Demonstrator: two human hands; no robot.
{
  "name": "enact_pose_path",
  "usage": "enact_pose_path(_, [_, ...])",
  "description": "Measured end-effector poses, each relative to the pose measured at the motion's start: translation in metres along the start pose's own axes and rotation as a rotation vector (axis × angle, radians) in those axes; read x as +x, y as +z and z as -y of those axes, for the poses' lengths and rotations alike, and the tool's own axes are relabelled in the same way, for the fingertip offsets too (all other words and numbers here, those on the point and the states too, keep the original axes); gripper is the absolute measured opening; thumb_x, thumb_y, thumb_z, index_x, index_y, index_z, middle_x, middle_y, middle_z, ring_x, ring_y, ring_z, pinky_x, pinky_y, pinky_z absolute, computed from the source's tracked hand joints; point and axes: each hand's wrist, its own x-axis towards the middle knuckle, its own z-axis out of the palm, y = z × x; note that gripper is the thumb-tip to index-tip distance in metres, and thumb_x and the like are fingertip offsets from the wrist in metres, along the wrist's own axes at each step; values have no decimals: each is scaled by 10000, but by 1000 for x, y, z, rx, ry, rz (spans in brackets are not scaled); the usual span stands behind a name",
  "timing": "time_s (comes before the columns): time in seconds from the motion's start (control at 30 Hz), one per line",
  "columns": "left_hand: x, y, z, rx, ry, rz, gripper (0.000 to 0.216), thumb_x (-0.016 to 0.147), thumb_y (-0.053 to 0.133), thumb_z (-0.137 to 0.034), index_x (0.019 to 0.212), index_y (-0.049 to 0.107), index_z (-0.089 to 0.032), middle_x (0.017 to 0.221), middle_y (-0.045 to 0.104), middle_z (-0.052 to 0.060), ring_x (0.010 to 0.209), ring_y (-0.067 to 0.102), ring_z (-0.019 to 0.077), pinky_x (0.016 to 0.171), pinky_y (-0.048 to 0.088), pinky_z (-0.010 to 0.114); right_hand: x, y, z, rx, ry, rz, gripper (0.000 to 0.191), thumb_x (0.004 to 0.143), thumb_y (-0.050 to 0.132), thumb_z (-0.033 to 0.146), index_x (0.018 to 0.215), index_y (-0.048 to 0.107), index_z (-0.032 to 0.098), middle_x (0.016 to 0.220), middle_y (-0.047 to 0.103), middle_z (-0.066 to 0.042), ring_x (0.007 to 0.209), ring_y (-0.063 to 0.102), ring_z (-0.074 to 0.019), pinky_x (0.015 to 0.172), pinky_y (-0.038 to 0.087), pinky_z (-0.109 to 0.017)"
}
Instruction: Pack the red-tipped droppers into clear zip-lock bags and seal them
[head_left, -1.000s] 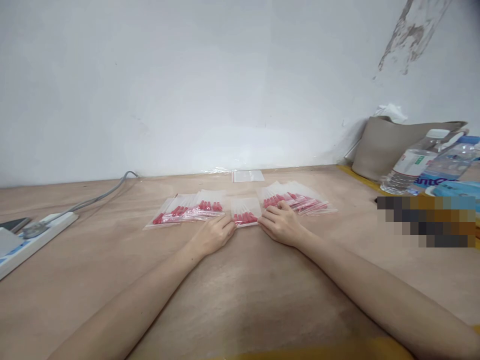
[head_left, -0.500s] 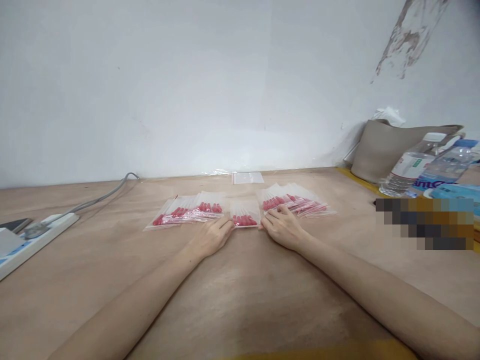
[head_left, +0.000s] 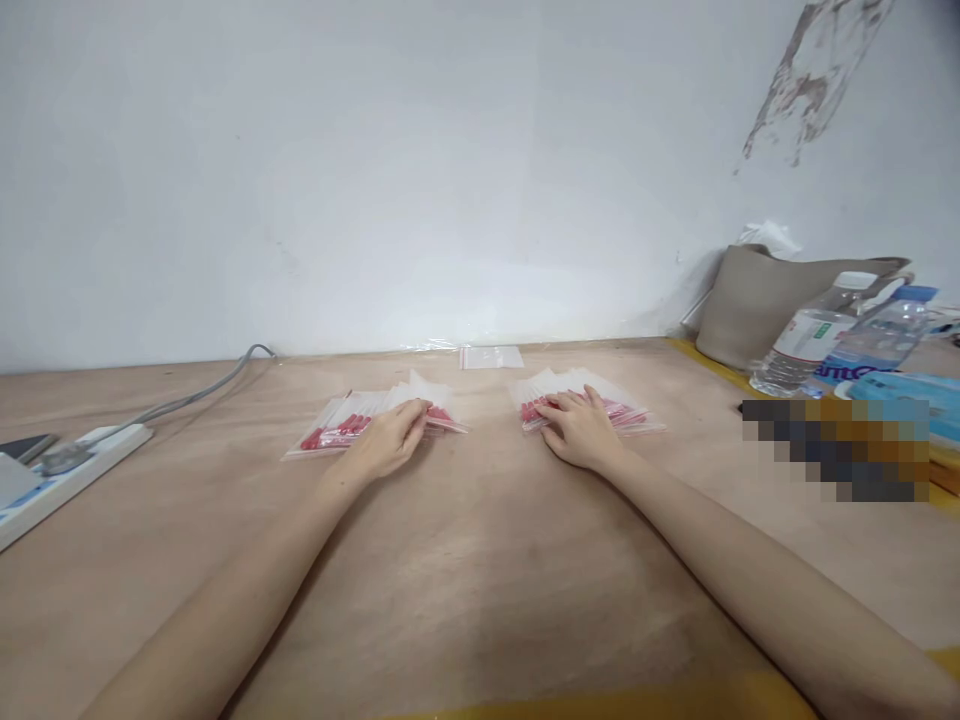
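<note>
My left hand [head_left: 390,437] is at the left group of small clear zip bags [head_left: 315,430], each with red-ended sticks inside. Its thumb and fingers are pinched at the edge of one zip bag [head_left: 448,418], which lies tilted at the right end of that group. My right hand [head_left: 583,428] lies with fingers apart on the right group of bags [head_left: 559,385], covering part of it. The red ends of the contents show near both hands.
A flat zip bag [head_left: 491,357] lies by the wall. On the left are a power strip [head_left: 112,450] with a grey cable [head_left: 210,390]. A grey-brown bag [head_left: 750,310], water bottles [head_left: 806,345] and a blue packet [head_left: 907,395] stand or lie on the right.
The zip bag from the middle has moved left onto the left group with my left hand. My right hand has shifted right and spread over the right group.
</note>
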Motion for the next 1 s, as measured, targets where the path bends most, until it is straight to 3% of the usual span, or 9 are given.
enact_pose_path(0.1, [-4,-3,11,58,-1,30,230,837,333,-187,982,511,-193,900,613,42,778,579,208,701,426,325,4,9,-1,-2,-10,26,282,827,423,241,1038,609,253,1093,594,-59,988,521,-219,962,176,-454])
enact_pose_path(0.27, [-7,-5,24,113,15,58,321,714,363,-106,973,530,-200,964,624,26,882,572,208,931,319,431,4,13,11,79,-78,4,281,867,404,262,1061,606,282,1070,619,-48,954,551,-183,939,237,-414])
enact_pose_path(0.43, [-6,-3,0,121,111,-72,295,694,496,-232,980,525,-164,1183,521,91,1157,398,288,1003,236,484,1,8,33,176,-72,-26,291,877,389,327,1055,617,289,1050,627,-36,915,559,-178,768,386,-321])
enact_pose_path(0.57, [1,17,-40,-42,261,-85,259,800,477,-246,1041,524,-164,1115,549,92,1037,505,216,911,405,362,1,12,41,259,-95,-61,276,869,413,320,1045,623,287,1018,633,-34,875,560,-171,714,424,-296])
enact_pose_path(0.67, [11,34,-55,-35,327,-142,231,837,455,-205,1053,530,-170,1093,558,80,963,549,179,818,474,298,2,19,39,364,-140,-104,275,865,421,313,1045,623,261,1007,629,-43,869,562,-164,737,444,-294])
enact_pose_path(0.83, [19,48,-49,59,400,-186,207,890,381,-185,892,588,-174,911,610,55,810,594,141,716,498,254,-3,21,29,416,-151,-150,284,819,482,236,1082,586,224,1027,596,-65,885,561,-163,729,460,-282])
enact_pose_path(1.0, [15,51,-43,145,435,-204,230,894,363,-164,834,585,-151,822,611,56,734,592,148,635,489,250,-10,12,13,158,-210,-196,213,784,487,164,940,627,204,879,621,-56,798,542,-164,671,392,-276])
